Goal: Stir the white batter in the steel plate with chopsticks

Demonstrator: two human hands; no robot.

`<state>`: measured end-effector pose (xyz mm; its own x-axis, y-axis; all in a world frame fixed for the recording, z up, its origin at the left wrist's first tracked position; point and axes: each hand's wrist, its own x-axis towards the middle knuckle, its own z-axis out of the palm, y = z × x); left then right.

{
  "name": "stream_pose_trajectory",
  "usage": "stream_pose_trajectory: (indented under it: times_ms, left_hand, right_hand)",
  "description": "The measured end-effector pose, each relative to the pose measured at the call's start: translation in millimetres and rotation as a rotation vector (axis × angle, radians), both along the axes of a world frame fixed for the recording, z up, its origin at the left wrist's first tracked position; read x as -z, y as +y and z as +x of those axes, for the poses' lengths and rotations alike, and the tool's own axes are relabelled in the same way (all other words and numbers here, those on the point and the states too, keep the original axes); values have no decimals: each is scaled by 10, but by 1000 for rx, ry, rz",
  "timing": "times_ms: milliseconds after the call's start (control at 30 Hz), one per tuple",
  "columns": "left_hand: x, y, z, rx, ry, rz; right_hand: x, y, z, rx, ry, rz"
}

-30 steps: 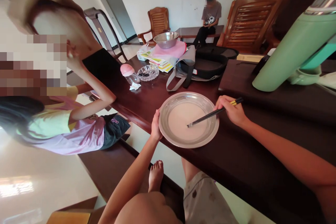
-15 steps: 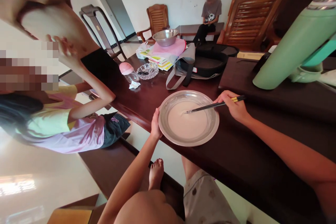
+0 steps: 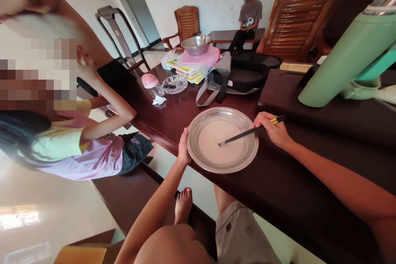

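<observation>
A round metal pan (image 3: 253,152) holding a pale, milky batter (image 3: 216,148) rests on the dark wooden table (image 3: 278,181) near its front edge. My left hand (image 3: 184,148) grips the pan's left rim. My right hand (image 3: 274,130) is closed on a pair of dark chopsticks (image 3: 244,134) with yellow ends. Their tips dip into the batter near the pan's middle.
Two people lean on the table's left side (image 3: 93,140). Behind the pan lie a pink-lidded bottle (image 3: 152,85), a glass ashtray (image 3: 175,83), a grey-and-black bag (image 3: 238,76), books with a steel bowl (image 3: 196,45), and a green flask (image 3: 346,57) at right. Another person sits far back.
The chopstick tips swung away across the batter and have now come back toward me, to the pan's middle. My left hand has kept its hold on the rim.
</observation>
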<state>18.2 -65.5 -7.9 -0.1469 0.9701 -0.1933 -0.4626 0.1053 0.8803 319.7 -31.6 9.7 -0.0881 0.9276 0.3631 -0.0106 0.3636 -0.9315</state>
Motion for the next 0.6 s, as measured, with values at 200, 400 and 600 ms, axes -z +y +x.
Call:
stream_pose_trajectory:
  times_ms: [200, 400, 600]
  left_hand:
    - [0, 0, -2, 0, 4, 10]
    - [-14, -8, 1, 8, 7, 2]
    - [-10, -4, 1, -2, -2, -7]
  right_hand:
    - [-14, 9, 1, 83, 35, 27]
    - [-15, -3, -19, 9, -33, 5]
    - [-10, 0, -7, 39, 45, 9]
